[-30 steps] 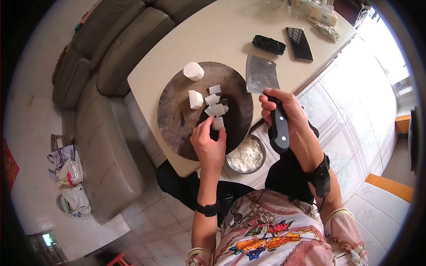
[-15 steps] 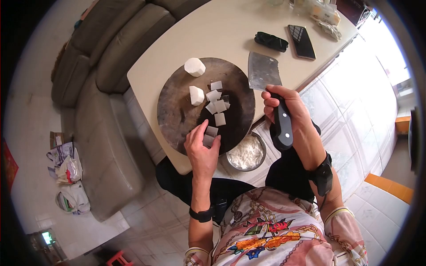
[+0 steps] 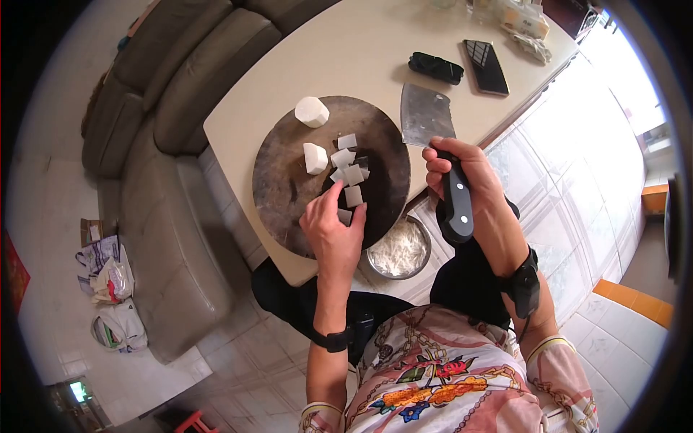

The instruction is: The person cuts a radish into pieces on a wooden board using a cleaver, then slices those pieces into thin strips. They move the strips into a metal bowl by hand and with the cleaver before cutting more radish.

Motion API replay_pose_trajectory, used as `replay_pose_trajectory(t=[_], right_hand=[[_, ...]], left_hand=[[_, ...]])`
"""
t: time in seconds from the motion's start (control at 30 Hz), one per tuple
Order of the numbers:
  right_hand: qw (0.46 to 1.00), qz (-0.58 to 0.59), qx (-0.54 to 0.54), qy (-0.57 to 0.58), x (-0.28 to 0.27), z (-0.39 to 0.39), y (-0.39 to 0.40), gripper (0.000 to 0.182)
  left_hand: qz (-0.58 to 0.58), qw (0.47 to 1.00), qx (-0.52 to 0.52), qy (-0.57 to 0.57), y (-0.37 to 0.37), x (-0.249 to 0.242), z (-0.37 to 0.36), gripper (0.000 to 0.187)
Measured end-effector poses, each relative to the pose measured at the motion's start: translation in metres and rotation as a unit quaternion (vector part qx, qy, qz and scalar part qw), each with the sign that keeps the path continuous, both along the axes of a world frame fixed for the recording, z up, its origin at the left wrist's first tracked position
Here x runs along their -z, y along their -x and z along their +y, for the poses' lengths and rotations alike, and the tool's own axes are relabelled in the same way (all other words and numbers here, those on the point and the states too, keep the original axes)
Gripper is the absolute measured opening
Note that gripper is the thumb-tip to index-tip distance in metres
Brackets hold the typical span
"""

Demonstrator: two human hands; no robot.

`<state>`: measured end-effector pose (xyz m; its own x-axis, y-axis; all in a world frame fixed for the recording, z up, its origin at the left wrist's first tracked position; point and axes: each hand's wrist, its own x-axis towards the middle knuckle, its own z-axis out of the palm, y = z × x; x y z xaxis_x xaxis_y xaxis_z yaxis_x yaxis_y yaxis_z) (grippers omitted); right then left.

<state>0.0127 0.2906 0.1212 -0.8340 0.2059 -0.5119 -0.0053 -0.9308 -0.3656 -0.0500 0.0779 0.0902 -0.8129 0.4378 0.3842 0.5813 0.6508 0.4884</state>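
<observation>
My right hand [image 3: 462, 169] is closed around the black handle of a cleaver [image 3: 426, 115], its blade raised beside the board. On the round wooden chopping board [image 3: 278, 180] lie thin white slices [image 3: 353, 175] of a root vegetable that looks like radish, overlapping in a loose cluster. My left hand [image 3: 333, 224] rests over the near side of the board, thumb and forefinger apart. Its forefinger reaches the lower slices, and one slice [image 3: 344, 216] shows between forefinger and thumb. Two thick white radish chunks, one upper [image 3: 312, 112] and one lower [image 3: 315, 158], sit left of the slices.
A metal bowl [image 3: 429, 249] of white shreds [image 3: 398, 247] is below the board's near edge, by my legs. On the table [image 3: 361, 54] lie a black case [image 3: 436, 68] and a phone [image 3: 486, 67]. A grey sofa [image 3: 173, 238] stands at left.
My left hand has moved up and slightly right over the board, its forefinger now at the slice cluster. The right hand still holds the cleaver, almost unmoved.
</observation>
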Motion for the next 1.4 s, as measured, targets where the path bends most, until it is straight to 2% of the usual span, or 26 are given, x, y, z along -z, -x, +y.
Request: replay_pose_trajectory(t=[0.13,0.2,0.43,0.53,0.63,0.77,0.83,0.97,1.03,1.07,1.13,1.17,1.23,1.4], right_hand=[[1.000,0.001,0.008,0.007,0.000,0.002,-0.002,0.008],[1.000,-0.001,0.013,-0.003,0.001,0.002,-0.002,0.009],[1.000,0.009,-0.001,0.012,0.004,0.005,-0.004,0.009],[1.000,-0.005,0.016,0.000,-0.001,0.003,-0.004,0.009],[1.000,-0.003,0.020,0.004,0.002,0.003,-0.004,0.009],[1.000,-0.004,0.018,0.002,0.002,0.004,-0.003,0.009],[1.000,-0.007,0.016,0.002,0.002,0.004,-0.003,0.009],[1.000,-0.005,0.013,-0.001,0.002,0.006,-0.003,0.009],[1.000,-0.006,0.014,-0.001,0.003,0.007,-0.003,0.009],[1.000,-0.004,0.015,-0.001,0.003,0.007,-0.004,0.008],[1.000,-0.002,0.017,-0.001,0.002,0.008,-0.005,0.008],[1.000,-0.002,0.020,0.002,0.001,0.008,-0.005,0.008],[1.000,-0.002,0.025,0.006,-0.001,0.009,-0.006,0.007],[1.000,0.017,0.016,0.013,0.003,0.012,-0.006,0.008]], left_hand=[[0.013,0.999,-0.020,0.024,0.004,0.011,0.008,0.041],[-0.066,0.997,-0.013,-0.035,0.006,0.016,0.007,0.043],[-0.050,0.997,0.034,-0.043,0.021,0.011,0.003,0.039],[-0.079,0.993,0.052,-0.065,0.037,0.015,0.005,0.039],[-0.302,0.933,0.061,-0.185,0.055,0.015,0.001,0.036],[-0.366,0.908,0.075,-0.190,0.062,0.007,-0.004,0.038],[-0.396,0.879,0.087,-0.251,0.065,0.011,-0.007,0.035],[-0.368,0.891,0.090,-0.250,0.064,0.011,-0.007,0.031],[-0.180,0.976,0.077,-0.092,0.057,0.000,-0.005,0.026],[-0.181,0.976,0.077,-0.091,0.056,0.000,-0.006,0.026],[-0.066,0.993,0.074,-0.071,0.054,0.001,-0.008,0.022],[-0.067,0.992,0.075,-0.071,0.053,0.002,-0.011,0.022],[-0.177,0.967,0.081,-0.164,0.050,0.003,-0.017,0.023],[-0.208,0.964,0.105,-0.126,0.042,-0.015,-0.018,0.020]])
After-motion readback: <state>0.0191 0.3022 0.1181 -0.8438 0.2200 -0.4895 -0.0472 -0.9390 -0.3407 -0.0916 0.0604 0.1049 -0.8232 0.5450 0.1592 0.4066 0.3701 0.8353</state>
